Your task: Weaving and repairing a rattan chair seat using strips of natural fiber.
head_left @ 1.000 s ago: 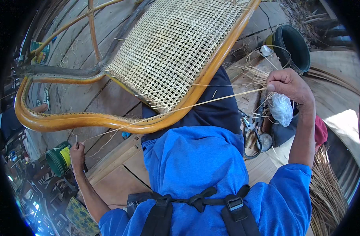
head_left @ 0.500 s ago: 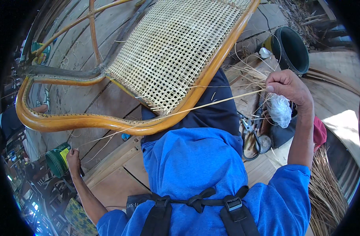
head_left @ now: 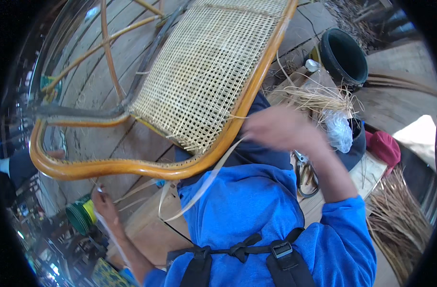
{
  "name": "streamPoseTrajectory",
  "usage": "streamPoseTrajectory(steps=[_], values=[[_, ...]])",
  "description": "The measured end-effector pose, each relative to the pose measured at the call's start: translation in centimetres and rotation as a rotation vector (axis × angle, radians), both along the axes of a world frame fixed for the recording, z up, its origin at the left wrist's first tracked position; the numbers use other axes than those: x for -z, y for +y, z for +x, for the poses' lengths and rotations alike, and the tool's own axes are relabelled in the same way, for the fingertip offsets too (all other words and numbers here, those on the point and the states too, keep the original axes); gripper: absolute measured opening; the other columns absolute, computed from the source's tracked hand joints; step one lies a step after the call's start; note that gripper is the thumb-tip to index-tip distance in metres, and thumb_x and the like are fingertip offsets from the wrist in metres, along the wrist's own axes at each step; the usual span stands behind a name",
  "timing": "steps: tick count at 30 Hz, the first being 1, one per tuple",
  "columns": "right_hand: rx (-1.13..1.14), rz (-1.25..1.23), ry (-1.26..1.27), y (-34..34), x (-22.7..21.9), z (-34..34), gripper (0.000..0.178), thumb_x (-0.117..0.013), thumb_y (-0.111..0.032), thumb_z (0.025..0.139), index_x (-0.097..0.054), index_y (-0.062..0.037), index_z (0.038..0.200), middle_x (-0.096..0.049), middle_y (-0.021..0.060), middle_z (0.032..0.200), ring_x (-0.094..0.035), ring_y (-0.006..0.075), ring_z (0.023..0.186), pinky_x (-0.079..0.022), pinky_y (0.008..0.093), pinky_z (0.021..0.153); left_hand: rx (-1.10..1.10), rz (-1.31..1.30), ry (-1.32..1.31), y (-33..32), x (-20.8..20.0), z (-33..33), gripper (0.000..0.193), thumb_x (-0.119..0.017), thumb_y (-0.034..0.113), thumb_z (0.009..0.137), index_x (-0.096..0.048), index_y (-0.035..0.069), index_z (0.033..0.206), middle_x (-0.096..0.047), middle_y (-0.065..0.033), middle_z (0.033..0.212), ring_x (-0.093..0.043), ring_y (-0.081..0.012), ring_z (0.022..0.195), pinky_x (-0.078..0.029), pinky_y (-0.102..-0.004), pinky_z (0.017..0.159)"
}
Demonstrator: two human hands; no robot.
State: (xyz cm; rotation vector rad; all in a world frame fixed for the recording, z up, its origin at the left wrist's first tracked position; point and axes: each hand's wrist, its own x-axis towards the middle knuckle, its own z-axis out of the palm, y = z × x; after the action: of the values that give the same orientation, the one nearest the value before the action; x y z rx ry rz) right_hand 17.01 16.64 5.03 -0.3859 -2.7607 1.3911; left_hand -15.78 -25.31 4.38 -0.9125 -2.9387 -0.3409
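Note:
A curved, varnished rattan chair frame (head_left: pixel 108 170) with a woven cane panel (head_left: pixel 199 71) lies across my lap, loose strand ends sticking out at the panel's near corner. My right hand (head_left: pixel 283 128), smeared by motion, is beside the panel's right rail with its fingers closed on a pale cane strip (head_left: pixel 199 193). That strip hangs in a slack loop over my blue shirt and runs leftward below the frame. My left hand (head_left: pixel 105 205) is closed under the frame's left curve, near the strip's other stretch; what its fingers grip is too blurred to make out.
To the right lie a heap of cane strands (head_left: pixel 323 98), a clear plastic bag (head_left: pixel 339 129), scissors (head_left: pixel 307 179) and a maroon cloth (head_left: pixel 383 148). A dark green bucket (head_left: pixel 345 57) stands behind them. A small green-and-yellow pail (head_left: pixel 82 215) is beside my left hand. A rattan bundle (head_left: pixel 400 220) lies lower right.
My right hand has swung left and inward, from the strand heap to the chair's right rail. The cane strip, stretched taut across the frame before, now sags in a loop.

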Motion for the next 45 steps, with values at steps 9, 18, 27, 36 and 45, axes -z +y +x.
streamPoseTrajectory(steps=[9, 18, 27, 36, 45], values=[[-0.239, 0.008, -0.07, -7.3, -2.0, -7.6, 0.017, -0.054, -0.02, 0.079, -0.059, -0.0043, 0.074, -0.061, 0.0133, 0.068, -0.063, 0.0318, 0.07, -0.049, 0.0425, 0.06, 0.069, 0.295, -1.132, 15.4, -4.1, 15.3, 0.024, -0.056, 0.017, 0.088, -0.06, 0.006, 0.11, -0.057, 0.0006, 0.077, -0.049, -0.0075, 0.065, -0.041, -0.0218, 0.061], [-0.169, -0.017, -0.061, -5.6, -2.2, -3.6, 0.017, -0.054, -0.022, 0.083, -0.058, -0.0059, 0.082, -0.061, 0.0126, 0.08, -0.06, 0.0337, 0.077, -0.049, 0.0413, 0.066, 0.16, 0.187, -1.125, 17.4, -5.2, 16.4, 0.022, -0.062, 0.022, 0.084, -0.059, 0.001, 0.08, -0.045, 0.004, 0.059, -0.04, -0.0045, 0.056, -0.032, -0.0227, 0.049], [0.24, -0.283, -0.341, 5.9, -0.2, 8.4, 0.023, -0.062, -0.02, 0.08, -0.058, 0.0018, 0.076, -0.05, 0.001, 0.063, -0.043, 0.0075, 0.061, -0.037, 0.0244, 0.055, 0.064, 0.12, -1.004, 14.5, -6.0, 9.5, 0.013, -0.06, 0.017, 0.083, -0.057, 0.005, 0.077, -0.043, 0.0068, 0.059, -0.036, -0.0014, 0.051, -0.028, -0.02, 0.046], [0.293, -0.542, -0.361, 5.5, 1.3, 7.2, 0.024, -0.066, -0.023, 0.079, -0.06, -0.0017, 0.071, -0.049, -0.0057, 0.063, -0.041, 0.0041, 0.06, -0.033, 0.0212, 0.054, 0.042, 0.215, -1.093, 13.1, -4.8, 8.6, 0.009, -0.056, 0.014, 0.083, -0.056, 0.006, 0.078, -0.045, 0.0069, 0.062, -0.037, -0.0007, 0.051, -0.03, -0.0193, 0.046], [0.286, -0.568, -0.31, 5.3, 0.4, 6.7, 0.024, -0.063, -0.023, 0.081, -0.059, -0.0028, 0.07, -0.045, -0.0061, 0.06, -0.04, 0.0038, 0.058, -0.031, 0.0217, 0.052, -0.068, 0.228, -1.067, 11.8, -3.6, 7.8, 0.008, -0.055, 0.012, 0.083, -0.055, 0.005, 0.079, -0.045, 0.0068, 0.062, -0.037, -0.0011, 0.05, -0.031, -0.0189, 0.046]])
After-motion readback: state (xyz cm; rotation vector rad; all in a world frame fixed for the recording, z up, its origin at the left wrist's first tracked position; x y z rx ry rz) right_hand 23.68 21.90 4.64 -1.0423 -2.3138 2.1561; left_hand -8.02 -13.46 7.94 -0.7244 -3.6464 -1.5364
